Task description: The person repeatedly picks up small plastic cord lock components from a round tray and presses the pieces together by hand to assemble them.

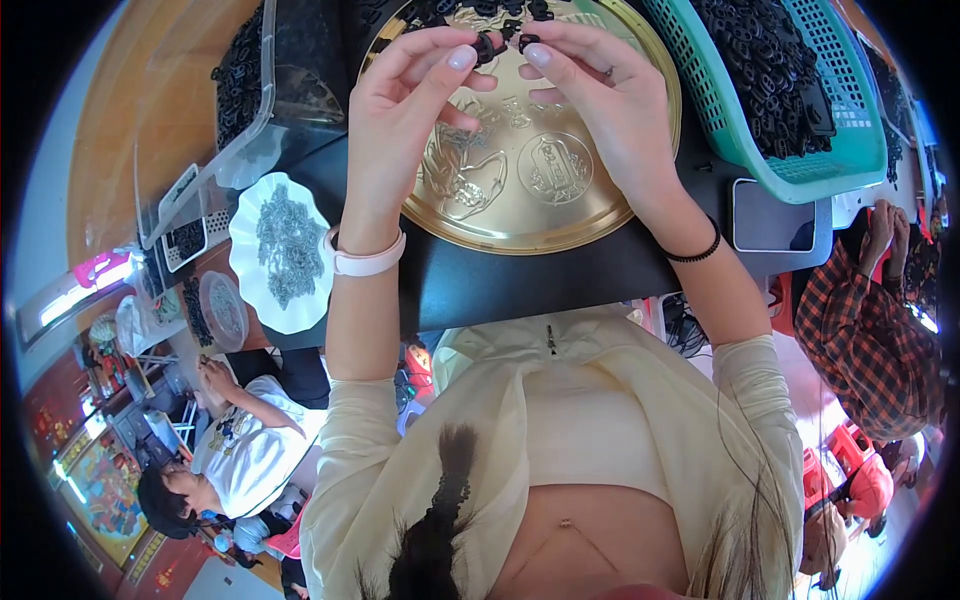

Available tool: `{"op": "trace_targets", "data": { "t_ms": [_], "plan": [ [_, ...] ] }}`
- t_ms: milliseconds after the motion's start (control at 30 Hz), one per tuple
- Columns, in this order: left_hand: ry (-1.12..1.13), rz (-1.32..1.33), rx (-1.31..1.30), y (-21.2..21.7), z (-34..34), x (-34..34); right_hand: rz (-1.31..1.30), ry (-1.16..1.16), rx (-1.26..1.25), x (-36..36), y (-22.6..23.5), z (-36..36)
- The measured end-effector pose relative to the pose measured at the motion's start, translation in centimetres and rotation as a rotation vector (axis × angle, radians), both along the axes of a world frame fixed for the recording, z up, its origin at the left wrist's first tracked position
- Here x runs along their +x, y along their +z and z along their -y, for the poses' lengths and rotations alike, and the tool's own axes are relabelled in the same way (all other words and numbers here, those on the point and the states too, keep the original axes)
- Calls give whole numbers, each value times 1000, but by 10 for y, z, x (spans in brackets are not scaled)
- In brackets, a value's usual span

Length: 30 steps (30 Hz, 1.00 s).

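Note:
Both hands are raised over a round gold embossed tray (560, 215) on a black table. My left hand (405, 105) pinches a small black part (487, 47) between thumb and fingers. My right hand (600, 95) pinches another small black part (528, 41) right beside it; the two parts nearly touch. More small black parts lie at the far rim of the tray. A pale pink band is on my left wrist and a black band on my right wrist.
A teal basket (800, 165) full of black parts stands at the right. A clear plastic bin (215, 130) with black parts is at the left, beside a white scalloped plate (285, 250) of small grey metal pieces. A phone (770, 220) lies right of the tray. Other people sit at left and right.

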<state>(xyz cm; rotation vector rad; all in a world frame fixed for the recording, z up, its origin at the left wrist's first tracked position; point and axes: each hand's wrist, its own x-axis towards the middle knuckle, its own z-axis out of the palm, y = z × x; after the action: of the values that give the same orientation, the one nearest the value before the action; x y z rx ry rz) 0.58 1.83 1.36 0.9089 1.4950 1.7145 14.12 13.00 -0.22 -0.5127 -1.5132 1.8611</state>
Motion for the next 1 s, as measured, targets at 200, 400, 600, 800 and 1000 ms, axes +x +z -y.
{"op": "trace_targets", "data": {
  "t_ms": [200, 400, 600, 800, 1000],
  "plan": [
    [1, 13, -44, 5, 0, 1, 26, 8, -14, 1, 1, 0],
    [52, -20, -40, 0, 0, 1, 49, 10, -17, 1, 1, 0],
    [56, -32, -54, -1, 0, 2, 87, 48, -18, 2, 0, 0],
    [52, -1, -63, -1, 1, 1, 66, 21, -14, 0, -2, 1],
    [59, 30, -69, -2, 0, 4, 91, 1, 4, 0, -1, 2]
  ]
}}
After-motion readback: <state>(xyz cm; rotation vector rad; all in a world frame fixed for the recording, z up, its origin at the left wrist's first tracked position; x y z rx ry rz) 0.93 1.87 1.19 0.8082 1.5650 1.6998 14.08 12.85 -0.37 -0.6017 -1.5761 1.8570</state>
